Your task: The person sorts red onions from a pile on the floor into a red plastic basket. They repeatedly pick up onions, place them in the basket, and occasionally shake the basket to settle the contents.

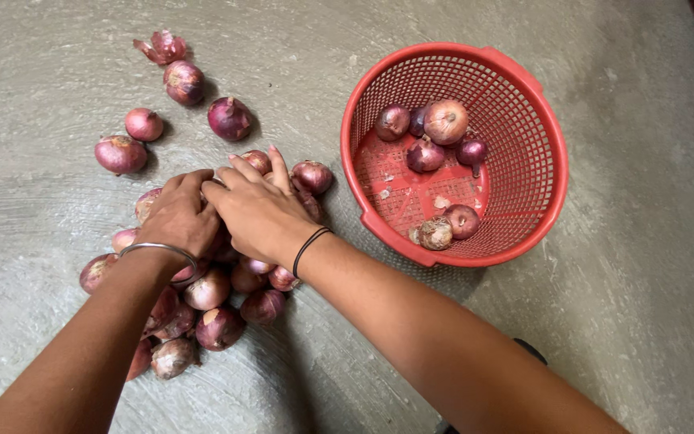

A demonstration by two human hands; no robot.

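Note:
A heap of red onions [202,309] lies on a grey concrete floor at the lower left. Both my hands rest on top of the heap. My left hand [178,215], with a metal bangle on the wrist, is curled over onions at the heap's left side. My right hand [257,210], with a thin black band on the wrist, lies beside it with fingers stretched over the onions; what either hand grips is hidden under the palms. A red plastic mesh basket [540,193] stands to the right, holding several onions [445,120].
Loose onions [230,117] lie scattered on the floor beyond the heap, one [120,153] at the far left. A scrap of onion skin [161,47] lies at the top. Bits of peel sit in the basket's bottom. A dark object [532,350] shows under my right forearm.

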